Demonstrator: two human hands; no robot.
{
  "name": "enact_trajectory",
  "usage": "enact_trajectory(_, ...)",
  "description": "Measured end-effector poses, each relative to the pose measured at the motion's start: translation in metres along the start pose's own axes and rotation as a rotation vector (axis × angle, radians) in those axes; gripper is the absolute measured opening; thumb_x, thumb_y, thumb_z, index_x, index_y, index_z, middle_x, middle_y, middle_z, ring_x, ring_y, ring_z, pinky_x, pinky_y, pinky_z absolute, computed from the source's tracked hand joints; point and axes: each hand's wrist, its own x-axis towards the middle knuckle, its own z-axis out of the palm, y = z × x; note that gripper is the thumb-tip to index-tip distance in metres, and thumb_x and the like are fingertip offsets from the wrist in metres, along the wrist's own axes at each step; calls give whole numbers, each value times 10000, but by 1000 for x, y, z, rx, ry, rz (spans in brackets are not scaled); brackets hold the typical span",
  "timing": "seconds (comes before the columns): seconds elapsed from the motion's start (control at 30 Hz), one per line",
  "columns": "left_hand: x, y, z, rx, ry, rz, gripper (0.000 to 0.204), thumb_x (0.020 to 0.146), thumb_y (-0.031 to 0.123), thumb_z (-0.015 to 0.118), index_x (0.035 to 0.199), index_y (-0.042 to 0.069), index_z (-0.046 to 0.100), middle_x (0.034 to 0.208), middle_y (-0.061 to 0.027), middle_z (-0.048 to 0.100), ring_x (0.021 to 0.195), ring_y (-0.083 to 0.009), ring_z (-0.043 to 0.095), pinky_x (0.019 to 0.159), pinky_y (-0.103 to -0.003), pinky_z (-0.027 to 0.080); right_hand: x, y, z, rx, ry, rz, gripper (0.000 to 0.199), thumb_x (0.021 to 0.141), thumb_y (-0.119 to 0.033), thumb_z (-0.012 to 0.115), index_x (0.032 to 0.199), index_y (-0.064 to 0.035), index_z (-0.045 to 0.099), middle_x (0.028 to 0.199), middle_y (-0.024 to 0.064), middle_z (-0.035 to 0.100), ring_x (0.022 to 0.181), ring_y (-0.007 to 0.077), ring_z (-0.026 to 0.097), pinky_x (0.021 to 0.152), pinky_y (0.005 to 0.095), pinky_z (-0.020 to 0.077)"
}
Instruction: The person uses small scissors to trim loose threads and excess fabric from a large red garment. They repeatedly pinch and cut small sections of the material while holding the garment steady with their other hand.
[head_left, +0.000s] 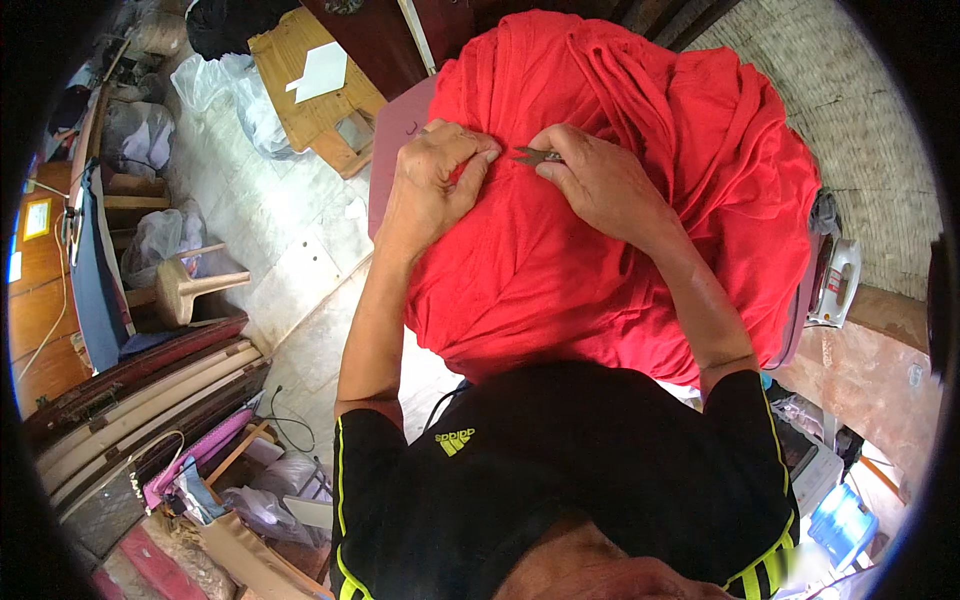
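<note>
Pinching a fold of the red cloth at upper centre of the frame, the left hand keeps it taut while the right hand closes around small thread snips, tips at the fabric. Trimming looks under way; most of the heaped cloth seems untouched. Clear plastic bags at upper left hold bundled material, contents unclear.

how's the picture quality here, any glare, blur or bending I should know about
Head view: even daylight, no hard shadows. The red cloth is very saturated, so its folds lose detail. The left hand, right hand and small snips are sharp. Straight edges like the wooden bench bow toward the black round rim. The white iron looks slightly washed out.
</note>
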Motion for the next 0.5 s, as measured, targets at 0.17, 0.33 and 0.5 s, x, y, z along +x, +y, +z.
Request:
enact_trajectory(0.17, 0, 8, 2, 23, 14, 11, 92, 802, -19, 716, 892, -17, 737, 866, -146, 731, 802, -298, 687, 761, -367, 528, 2, -12, -4, -66, -28, -5, 184, 976, -173, 565, 1110, -45, 560, 1055, 155, 673, 1007, 360, 648, 834, 465, 499)
enact_trajectory(0.33, 2, 11, 5, 14, 30, 29, 89, 811, -28, 706, 895, -13, 732, 851, -140, 726, 807, -291, 683, 758, -363, 527, 5, -13, -4, -58, -49, -27, 172, 977, -180, 570, 1084, -45, 563, 1035, 146, 674, 980, 366, 652, 818, 473, 500)
enact_trajectory(0.5, -10, -13, 1, 46, 220, -93, 139, 809, -41, 693, 938, 5, 722, 927, -135, 703, 885, -299, 667, 817, -370, 516, 3, -2, -2, -26, 42, -65, 197, 948, -211, 611, 1062, -56, 565, 991, 152, 645, 918, 352, 662, 757, 460, 521)
